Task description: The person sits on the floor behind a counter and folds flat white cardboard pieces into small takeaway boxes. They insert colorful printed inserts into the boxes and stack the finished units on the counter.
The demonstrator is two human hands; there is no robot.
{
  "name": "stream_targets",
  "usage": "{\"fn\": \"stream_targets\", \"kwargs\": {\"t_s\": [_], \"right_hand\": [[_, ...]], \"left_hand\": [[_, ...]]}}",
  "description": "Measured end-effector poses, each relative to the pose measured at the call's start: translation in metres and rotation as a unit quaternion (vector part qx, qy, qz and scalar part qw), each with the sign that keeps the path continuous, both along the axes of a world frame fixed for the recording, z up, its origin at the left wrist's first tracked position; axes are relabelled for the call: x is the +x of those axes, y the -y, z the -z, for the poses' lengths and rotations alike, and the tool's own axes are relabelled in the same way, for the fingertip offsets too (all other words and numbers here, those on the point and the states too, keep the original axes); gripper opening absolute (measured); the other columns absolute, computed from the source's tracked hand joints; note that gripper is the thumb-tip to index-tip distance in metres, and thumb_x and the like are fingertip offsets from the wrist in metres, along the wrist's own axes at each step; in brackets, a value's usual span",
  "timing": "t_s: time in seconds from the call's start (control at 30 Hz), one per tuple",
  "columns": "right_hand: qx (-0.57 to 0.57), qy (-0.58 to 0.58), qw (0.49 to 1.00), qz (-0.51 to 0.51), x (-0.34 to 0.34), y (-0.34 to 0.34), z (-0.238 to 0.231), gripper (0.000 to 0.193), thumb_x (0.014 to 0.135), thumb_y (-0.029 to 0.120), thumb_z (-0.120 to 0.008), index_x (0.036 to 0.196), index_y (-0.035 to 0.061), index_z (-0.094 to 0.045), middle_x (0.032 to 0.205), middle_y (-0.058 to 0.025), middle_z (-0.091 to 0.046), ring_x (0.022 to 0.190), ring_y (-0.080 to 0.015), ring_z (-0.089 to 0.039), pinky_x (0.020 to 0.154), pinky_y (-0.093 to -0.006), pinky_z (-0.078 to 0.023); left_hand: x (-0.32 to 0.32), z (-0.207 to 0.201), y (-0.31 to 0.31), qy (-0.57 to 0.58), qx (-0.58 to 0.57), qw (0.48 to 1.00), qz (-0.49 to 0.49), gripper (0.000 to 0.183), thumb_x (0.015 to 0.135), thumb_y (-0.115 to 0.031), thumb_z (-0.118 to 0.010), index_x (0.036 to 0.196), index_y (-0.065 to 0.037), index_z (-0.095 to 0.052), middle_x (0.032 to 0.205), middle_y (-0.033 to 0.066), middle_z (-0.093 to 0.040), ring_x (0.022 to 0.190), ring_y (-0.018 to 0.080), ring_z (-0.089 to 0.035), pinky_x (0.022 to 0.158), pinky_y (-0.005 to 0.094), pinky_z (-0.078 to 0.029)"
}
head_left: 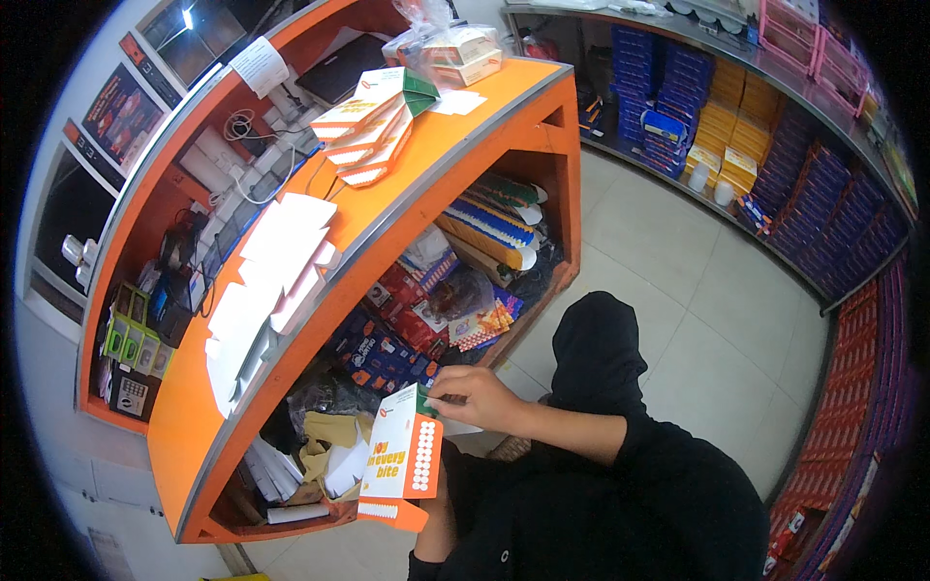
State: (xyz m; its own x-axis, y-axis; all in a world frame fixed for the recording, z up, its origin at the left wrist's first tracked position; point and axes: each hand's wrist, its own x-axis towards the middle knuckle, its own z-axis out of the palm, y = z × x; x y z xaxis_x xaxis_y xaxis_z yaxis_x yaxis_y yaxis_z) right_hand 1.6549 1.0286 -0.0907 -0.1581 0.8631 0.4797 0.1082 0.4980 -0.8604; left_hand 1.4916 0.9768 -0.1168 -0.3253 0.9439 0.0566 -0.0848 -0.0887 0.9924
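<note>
A white and orange folding food carton (395, 448), partly made up, is tilted in front of me, with green inside its far end and an orange flap hanging at its near end. My right hand (472, 398) is closed, fingertips pinching the carton's green end flap. Behind the carton my left hand is mostly hidden; its forearm (441, 531) runs up to the carton's underside, where it holds it from below. On the orange counter stand similar made-up cartons (366, 126), stacked together, and a fanned pile of flat white carton blanks (276, 261).
Bagged cartons (463, 53) sit at the counter's far end. The orange counter (387, 218) curves along my left, its lower shelf holding packets, papers and flat card. Stacked blue and yellow boxes (731, 121) fill a rack at the far right. Tiled floor (668, 252) lies between.
</note>
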Motion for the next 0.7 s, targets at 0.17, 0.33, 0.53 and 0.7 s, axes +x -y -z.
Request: {"fn": "stream_targets", "kwargs": {"t_s": [0.17,0.33,0.53,0.7], "right_hand": [[0.020,0.009,1.000,-0.011,-0.001,0.001,0.001,0.012,0.078,0.007,-0.066,0.087,-0.0016,-0.066,0.086,-0.0129,-0.063,0.080,-0.0248,-0.062,0.070,-0.0331,-0.050],[-0.008,-0.002,1.000,-0.021,-0.003,0.002,0.003,0.016,0.080,0.008,-0.064,0.093,-0.0008,-0.065,0.089,-0.0134,-0.064,0.083,-0.0267,-0.063,0.071,-0.0341,-0.050],[0.123,0.162,0.979,0.015,-0.013,0.012,0.000,0.024,0.083,0.009,-0.057,0.106,0.0034,-0.060,0.113,-0.0158,-0.057,0.102,-0.0308,-0.057,0.086,-0.0378,-0.047],[0.050,0.291,0.955,-0.004,-0.017,0.010,0.013,0.058,0.090,0.014,-0.053,0.143,0.0078,-0.029,0.145,-0.0190,-0.029,0.130,-0.0309,-0.038,0.102,-0.0374,-0.036]], "left_hand": [[0.001,-0.003,0.000,0.052,-0.010,0.999,0.011,0.038,0.090,-0.018,-0.060,0.119,0.004,-0.049,0.113,0.0134,-0.056,0.102,0.0229,-0.055,0.086,0.0330,-0.045],[0.001,-0.009,0.002,0.076,-0.014,0.997,0.025,0.039,0.090,-0.016,-0.059,0.122,0.004,-0.048,0.117,0.0139,-0.055,0.105,0.0235,-0.054,0.089,0.0338,-0.044],[0.010,-0.018,-0.004,0.123,-0.024,0.992,0.030,0.040,0.090,-0.015,-0.058,0.125,0.003,-0.046,0.121,0.0146,-0.053,0.109,0.0243,-0.053,0.092,0.0348,-0.044],[0.011,-0.015,-0.014,0.087,0.067,0.985,0.135,0.043,0.092,-0.016,-0.054,0.130,0.000,-0.043,0.125,0.0131,-0.050,0.110,0.0229,-0.053,0.091,0.0327,-0.044]]}}
